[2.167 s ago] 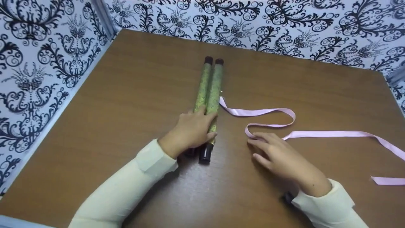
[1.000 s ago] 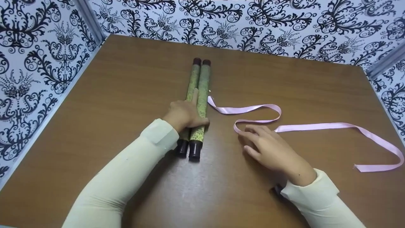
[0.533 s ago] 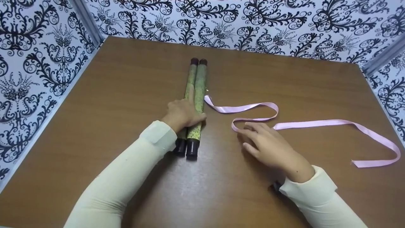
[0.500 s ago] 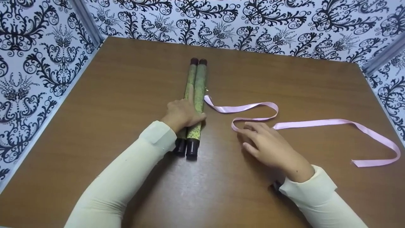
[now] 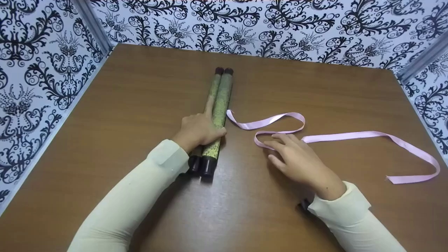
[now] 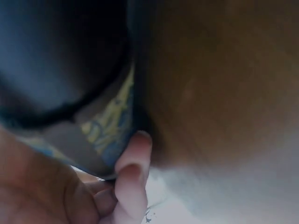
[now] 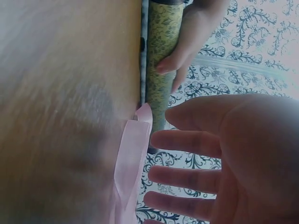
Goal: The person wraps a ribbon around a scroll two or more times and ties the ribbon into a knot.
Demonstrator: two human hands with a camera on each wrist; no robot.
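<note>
Two slim tubes lie side by side in the head view, the right tube (image 5: 222,101) and the left tube (image 5: 216,82), both green-yellow patterned with dark end caps. My left hand (image 5: 200,128) grips the pair, thumb around the right side and a finger stretched along the left tube. In the left wrist view curled fingers (image 6: 133,186) hold the patterned surface. Near ends look slightly raised above their shadow. My right hand (image 5: 302,161) hovers or rests by a bend of pink ribbon (image 5: 343,137); the right wrist view shows its fingers straight, holding nothing.
The brown wooden table (image 5: 140,91) is backed by white walls with black scroll patterns (image 5: 241,28). One ribbon end lies beside the right tube; the other curls at the table's right. A small dark object (image 5: 303,205) shows beneath the right wrist.
My left hand has shifted from lying over the tubes to gripping them. They were drawn together at the near end, then turned slightly, near ends leftward. My right hand has stayed by the ribbon.
</note>
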